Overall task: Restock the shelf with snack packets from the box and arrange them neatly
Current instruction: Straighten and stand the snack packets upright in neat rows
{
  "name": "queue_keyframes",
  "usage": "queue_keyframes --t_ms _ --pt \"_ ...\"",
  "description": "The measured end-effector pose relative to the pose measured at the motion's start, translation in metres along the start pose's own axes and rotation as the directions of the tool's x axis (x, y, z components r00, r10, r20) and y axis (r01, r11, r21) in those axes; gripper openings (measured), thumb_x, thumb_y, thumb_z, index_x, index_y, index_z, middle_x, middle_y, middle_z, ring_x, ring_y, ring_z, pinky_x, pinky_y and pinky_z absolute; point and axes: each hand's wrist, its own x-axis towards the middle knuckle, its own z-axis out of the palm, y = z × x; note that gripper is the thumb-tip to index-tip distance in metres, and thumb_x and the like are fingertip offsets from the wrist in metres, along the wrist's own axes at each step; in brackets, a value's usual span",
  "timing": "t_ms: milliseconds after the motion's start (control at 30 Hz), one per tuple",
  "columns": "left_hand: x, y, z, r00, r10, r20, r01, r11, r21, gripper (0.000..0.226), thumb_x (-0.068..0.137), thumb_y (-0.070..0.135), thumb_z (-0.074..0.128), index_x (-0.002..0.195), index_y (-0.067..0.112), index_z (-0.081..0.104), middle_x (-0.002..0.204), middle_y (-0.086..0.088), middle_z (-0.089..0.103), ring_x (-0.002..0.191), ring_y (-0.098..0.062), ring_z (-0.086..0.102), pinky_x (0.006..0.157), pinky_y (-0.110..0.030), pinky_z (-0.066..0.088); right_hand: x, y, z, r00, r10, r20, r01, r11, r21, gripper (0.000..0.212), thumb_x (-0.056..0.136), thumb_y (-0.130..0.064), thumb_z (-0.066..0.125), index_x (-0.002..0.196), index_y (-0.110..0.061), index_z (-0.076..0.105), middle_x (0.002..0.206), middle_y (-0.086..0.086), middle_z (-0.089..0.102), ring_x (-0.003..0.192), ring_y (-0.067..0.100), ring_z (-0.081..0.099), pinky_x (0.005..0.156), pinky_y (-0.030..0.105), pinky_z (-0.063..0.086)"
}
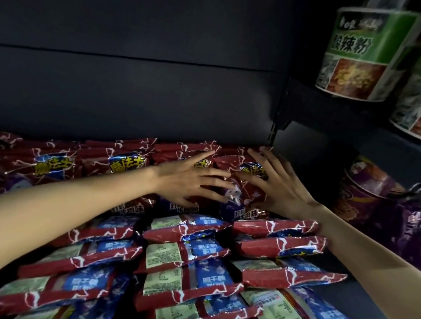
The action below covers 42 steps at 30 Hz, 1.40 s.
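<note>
Dozens of snack packets [191, 258] fill the near foreground, lying flat in overlapping columns like shingles, backs up, showing pale green label panels and blue patches framed by red crinkled foil with white crackle lines. Their long axes run left to right, each packet's sealed edge tucked over the next, the columns running away from the camera toward the back of the shelf. The foil is glossy and catches the dim light.

Two bare forearms reach in over those columns. Further in, a back row of packets [50, 167] stands leaning, faces toward us, yellow lettering on blue at the top, top seams pointing up toward the rear panel. The left hand [190, 180] lies spread on the front of one standing packet, fingers straight and fanned, pressing flat, gripping nothing. Just beside it, the right hand [278, 184] rests on the neighbouring red packet [248, 191] at the row's right end, fingers extended and splayed, fingertips near its top seam, again flat with no pinch.

Behind, the dark matte back panel [134, 82] of the shelf rises, smooth, with a horizontal seam. At right, a slotted upright [274, 130] marks the bay's edge; beyond it, purple noodle bowls [376, 194] sit low, and green-labelled tubs [362, 53] stand on an upper shelf.
</note>
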Motion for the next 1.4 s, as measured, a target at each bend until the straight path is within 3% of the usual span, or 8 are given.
queue_keyframes --t_ms 200,334,467,600,834,1034,1301,1401 --pt "0.005 0.000 -0.020 0.989 -0.125 -0.082 0.088 0.930 -0.358 0.047 0.091 0.045 0.040 0.135 0.029 0.046 0.147 0.001 0.038 0.140 -0.020 0.022 0.113 -0.056 0.003 -0.009 0.004 -0.015 0.999 -0.030 -0.032 0.036 0.977 0.210 0.059 0.084 -0.051 0.058 0.138 -0.033 0.045 0.158 0.010 0.010 0.146 0.032 0.003 0.114 0.057 0.015" --pt "-0.006 -0.004 -0.060 0.957 -0.290 -0.023 0.221 0.776 -0.591 0.037 0.092 0.043 0.041 0.111 0.024 0.066 0.119 0.005 0.063 0.119 -0.016 0.052 0.111 -0.038 0.025 -0.018 0.009 -0.056 0.995 0.071 -0.064 -0.019 0.804 0.595 0.033 0.094 -0.044 0.046 0.118 -0.028 0.062 0.144 -0.003 0.042 0.135 0.011 0.036 0.109 0.047 0.034" --pt "-0.024 0.003 -0.113 0.845 -0.435 0.310 0.514 0.502 -0.696 0.053 0.078 0.074 0.042 0.104 0.034 0.063 0.094 0.021 0.066 0.089 -0.001 0.060 0.090 -0.027 0.045 -0.037 -0.005 -0.100 0.987 0.072 0.141 -0.157 0.556 0.816 0.029 0.092 -0.043 0.049 0.110 -0.028 0.066 0.109 -0.019 0.067 0.106 -0.004 0.059 0.096 0.018 0.044" --pt "-0.038 0.020 -0.140 0.755 -0.426 0.499 0.649 0.371 -0.664 0.059 0.067 0.079 0.044 0.112 0.041 0.052 0.106 0.026 0.057 0.095 0.003 0.055 0.086 -0.026 0.047 -0.053 -0.014 -0.107 0.973 -0.111 0.203 -0.110 0.549 0.828 0.038 0.085 -0.053 0.054 0.113 -0.030 0.064 0.110 -0.022 0.065 0.106 -0.001 0.060 0.092 0.012 0.043" --pt "-0.025 0.037 -0.128 0.731 -0.295 0.615 0.678 0.415 -0.607 0.061 0.075 0.069 0.057 0.125 0.037 0.041 0.128 0.016 0.050 0.104 -0.009 0.053 0.085 -0.036 0.049 -0.038 -0.003 -0.088 0.900 -0.217 0.377 -0.237 0.481 0.844 0.033 0.078 -0.041 0.067 0.109 -0.029 0.065 0.107 -0.017 0.067 0.103 0.001 0.061 0.092 0.018 0.047" --pt "-0.024 0.026 -0.111 0.706 -0.411 0.577 0.708 0.403 -0.580 0.027 0.090 0.039 0.055 0.115 0.029 0.053 0.092 0.006 0.064 0.061 -0.009 0.054 0.058 -0.030 0.047 -0.002 0.007 -0.078 0.970 0.045 0.239 -0.202 0.692 0.693 0.015 0.090 -0.041 0.055 0.098 -0.030 0.062 0.091 -0.011 0.067 0.082 0.006 0.063 0.081 0.033 0.050" --pt "-0.022 0.003 -0.065 0.732 -0.664 0.153 0.648 0.607 -0.460 0.034 0.093 0.019 0.053 0.126 0.013 0.049 0.087 -0.005 0.068 0.043 -0.001 0.041 0.038 -0.013 0.028 0.024 -0.006 -0.052 0.996 0.091 -0.018 -0.083 0.958 0.274 0.025 0.096 -0.028 0.049 0.117 -0.016 0.056 0.115 0.002 0.058 0.107 0.023 0.055 0.085 0.036 0.047" --pt "-0.029 0.004 -0.054 0.867 -0.478 -0.139 0.450 0.872 -0.192 0.041 0.087 0.012 0.055 0.127 0.015 0.045 0.121 -0.010 0.056 0.096 -0.021 0.057 0.078 -0.033 0.047 0.009 -0.004 -0.046 0.953 -0.034 -0.302 0.087 0.983 0.164 0.026 0.094 -0.025 0.051 0.114 -0.011 0.059 0.112 0.009 0.059 0.101 0.027 0.056 0.083 0.038 0.047"
